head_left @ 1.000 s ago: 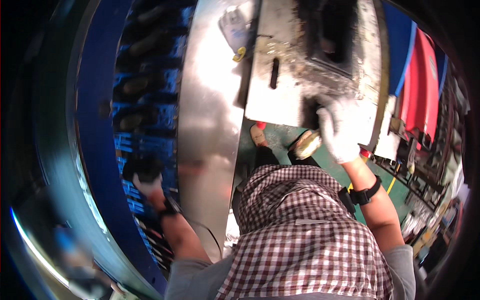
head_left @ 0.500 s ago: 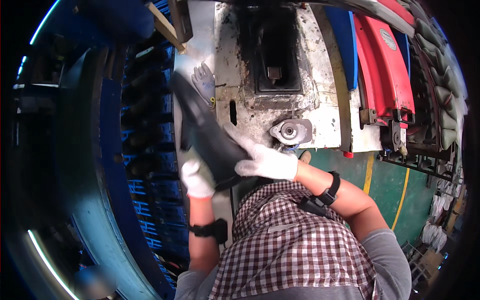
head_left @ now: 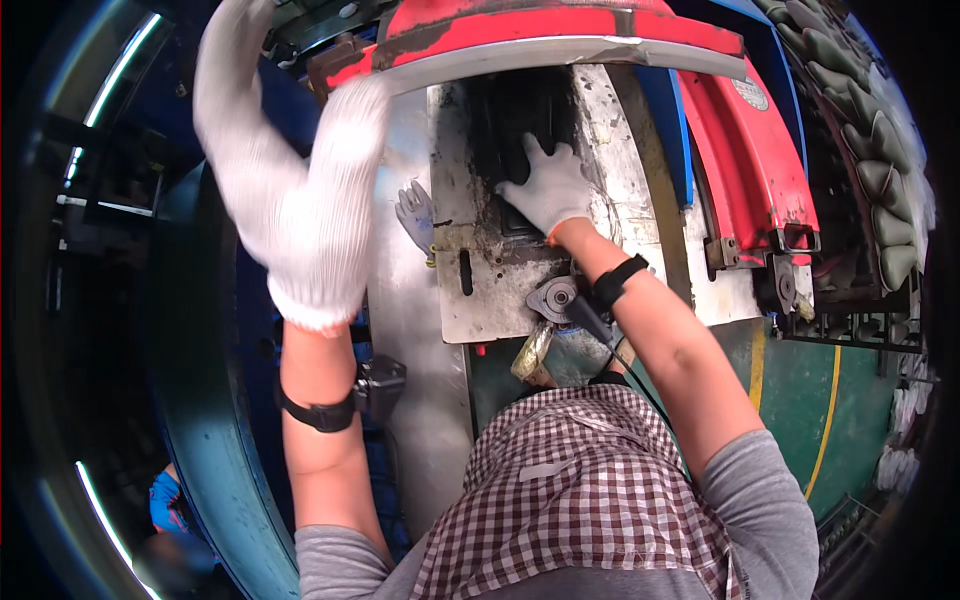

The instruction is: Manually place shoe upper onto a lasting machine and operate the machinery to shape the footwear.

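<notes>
The white-gloved left hand (head_left: 300, 205), fingers and thumb parted, is seen near a red metal cover's (head_left: 530, 30) left end; whether contact is made cannot be told. The gloved right hand (head_left: 553, 190) is spread over a black recess (head_left: 500, 125), set back from the tabletop's (head_left: 490, 318) near edge.
</notes>
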`<state>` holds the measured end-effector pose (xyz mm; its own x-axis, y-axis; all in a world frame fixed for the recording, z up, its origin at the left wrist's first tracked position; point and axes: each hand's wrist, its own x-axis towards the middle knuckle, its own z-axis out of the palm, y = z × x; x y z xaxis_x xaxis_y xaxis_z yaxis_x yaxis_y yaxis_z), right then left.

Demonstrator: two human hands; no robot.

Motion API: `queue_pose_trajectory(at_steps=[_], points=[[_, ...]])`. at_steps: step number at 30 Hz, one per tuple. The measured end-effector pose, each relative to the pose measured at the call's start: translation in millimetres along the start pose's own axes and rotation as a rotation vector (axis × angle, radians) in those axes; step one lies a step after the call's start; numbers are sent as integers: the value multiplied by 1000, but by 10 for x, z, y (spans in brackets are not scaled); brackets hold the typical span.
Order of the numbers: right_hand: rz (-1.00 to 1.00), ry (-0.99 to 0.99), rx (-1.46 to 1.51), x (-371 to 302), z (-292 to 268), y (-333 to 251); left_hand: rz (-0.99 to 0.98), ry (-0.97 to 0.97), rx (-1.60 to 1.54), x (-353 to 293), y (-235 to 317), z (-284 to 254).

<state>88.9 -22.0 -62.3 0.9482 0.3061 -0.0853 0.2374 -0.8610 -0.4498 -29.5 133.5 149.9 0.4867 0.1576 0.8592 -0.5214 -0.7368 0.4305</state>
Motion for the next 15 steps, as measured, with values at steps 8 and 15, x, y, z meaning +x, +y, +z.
queue_pose_trajectory(at_steps=[8, 15], points=[[-3, 60, -5, -4, 192, 34, 279, -450, 200, 1046, -133, 568], [-252, 283, 383, -558, -55, 759, 150, -798, 342, 1231, -36, 674]])
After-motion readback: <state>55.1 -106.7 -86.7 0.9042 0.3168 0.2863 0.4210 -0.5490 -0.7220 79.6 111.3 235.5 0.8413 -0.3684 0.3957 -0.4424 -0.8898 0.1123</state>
